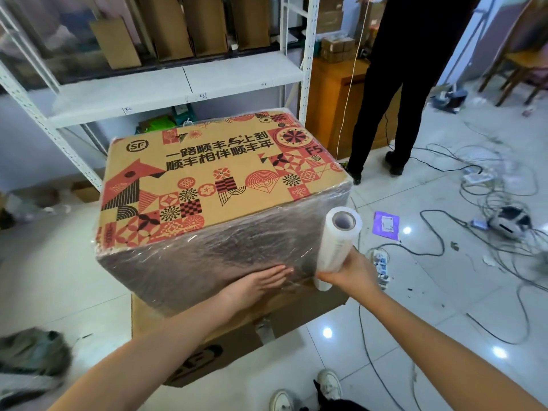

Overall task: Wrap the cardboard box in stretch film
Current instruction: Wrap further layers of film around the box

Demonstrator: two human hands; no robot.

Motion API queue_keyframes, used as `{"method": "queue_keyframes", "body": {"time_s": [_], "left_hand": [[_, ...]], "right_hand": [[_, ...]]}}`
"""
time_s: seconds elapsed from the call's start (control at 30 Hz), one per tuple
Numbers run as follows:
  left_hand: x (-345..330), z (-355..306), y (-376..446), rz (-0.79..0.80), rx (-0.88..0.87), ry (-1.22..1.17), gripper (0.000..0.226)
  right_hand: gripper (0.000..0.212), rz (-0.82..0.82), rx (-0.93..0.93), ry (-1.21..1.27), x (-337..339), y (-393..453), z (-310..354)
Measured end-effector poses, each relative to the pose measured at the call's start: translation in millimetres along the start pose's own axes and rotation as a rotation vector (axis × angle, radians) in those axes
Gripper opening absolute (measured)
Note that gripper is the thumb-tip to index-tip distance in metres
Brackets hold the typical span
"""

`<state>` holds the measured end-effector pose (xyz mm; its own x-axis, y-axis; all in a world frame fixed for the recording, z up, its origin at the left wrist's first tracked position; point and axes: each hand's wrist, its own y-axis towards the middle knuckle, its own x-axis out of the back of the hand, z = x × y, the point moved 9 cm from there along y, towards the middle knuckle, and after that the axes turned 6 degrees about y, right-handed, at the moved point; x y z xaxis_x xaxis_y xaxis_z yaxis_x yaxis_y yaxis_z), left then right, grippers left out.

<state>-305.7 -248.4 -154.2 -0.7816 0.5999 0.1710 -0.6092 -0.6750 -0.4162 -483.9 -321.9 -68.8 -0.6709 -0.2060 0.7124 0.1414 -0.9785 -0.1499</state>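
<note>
A: where's the cardboard box [207,179] right now?
B: we see it centre frame, sitting on a second flattened or lower carton [207,348] on the tiled floor [415,307], in front of the white metal shelving [178,84]. Printed red/black top face up, SF logo at far-left corner
A: film on it?
B: stretch film [207,259] covers the near side face, wrinkled and shiny, and laps over the top edges. Top face mostly looks bare, can't tell for sure
A: hands?
B: left hand [258,284] flat on the near side face, fingers straight and together, pressing the film against the box low down. right hand [350,271] has fingers curled round the lower part of the stretch film roll [338,241]
A: roll orientation?
B: roughly upright, tilted a bit, hollow core end up, just beside the box's near-right corner. Film runs from roll onto the side face by the left fingertips
A: anything else around?
B: cables [489,232] and a power strip [381,262] on the floor to the right, a purple packet [385,225], a person in black trousers [385,99] standing behind the box, our white sneakers [329,384] at the bottom edge
</note>
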Motion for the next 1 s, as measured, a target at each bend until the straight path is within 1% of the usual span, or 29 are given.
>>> {"method": "queue_keyframes", "body": {"time_s": [0.07,0.17,0.27,0.33,0.4,0.43,0.47,0.5,0.53,0.6,0.67,0.7,0.73,0.77,0.83,0.9,0.93,0.97,1.0], "left_hand": [[2,2,1,-0.016,0.026,-0.049,0.066],[8,1,2,-0.021,0.061,-0.063,0.063],[16,-4,10,-0.021,0.044,-0.045,0.057],[20,1,18,-0.007,0.044,-0.083,0.050],[26,0,27,-0.097,-0.014,-0.167,0.037],[34,-1,30,-0.198,-0.029,-0.225,0.028],[39,1,34,-0.280,-0.013,-0.279,0.026],[38,3,37,-0.292,0.029,-0.288,0.035],[39,2,37,-0.293,0.055,-0.200,0.045],[35,-10,38,-0.263,-0.035,-0.007,0.063],[33,-5,34,-0.237,-0.035,0.007,0.075],[30,2,31,-0.215,-0.033,-0.022,0.076],[31,7,29,-0.238,0.000,-0.066,0.075],[28,15,29,-0.204,0.014,-0.089,0.073],[28,11,34,-0.185,-0.044,-0.005,0.070],[22,2,41,-0.147,-0.069,0.018,0.068],[15,3,45,-0.087,-0.023,-0.011,0.066],[11,15,46,-0.022,0.109,-0.091,0.062],[8,16,44,0.013,0.190,-0.152,0.057]], "right_hand": [[0.080,-0.030,-0.021,-0.008,1,4,-4],[0.080,-0.051,-0.029,0.023,-1,9,-8],[0.081,-0.024,-0.008,0.139,-7,14,-8],[0.082,0.018,0.010,0.199,-9,17,-8],[0.081,0.072,0.061,0.203,-12,18,-8],[0.080,0.098,0.086,0.200,-13,17,-9],[0.080,0.118,0.112,0.204,-14,17,-10],[0.079,0.139,0.128,0.215,-13,16,-11],[0.080,0.163,0.142,0.223,-13,16,-12],[0.079,0.217,0.158,0.241,-13,17,-14],[0.075,0.246,0.166,0.259,-12,20,-17],[0.074,0.239,0.165,0.264,-11,22,-20],[0.073,0.222,0.165,0.254,-9,24,-22],[0.073,0.200,0.167,0.231,-6,25,-23],[0.078,0.172,0.174,0.179,-1,28,-22],[0.085,0.153,0.160,0.162,4,33,-24],[0.088,0.142,0.145,0.158,7,36,-26],[0.090,0.129,0.135,0.149,10,39,-27],[0.090,0.115,0.136,0.135,14,42,-27]]}}
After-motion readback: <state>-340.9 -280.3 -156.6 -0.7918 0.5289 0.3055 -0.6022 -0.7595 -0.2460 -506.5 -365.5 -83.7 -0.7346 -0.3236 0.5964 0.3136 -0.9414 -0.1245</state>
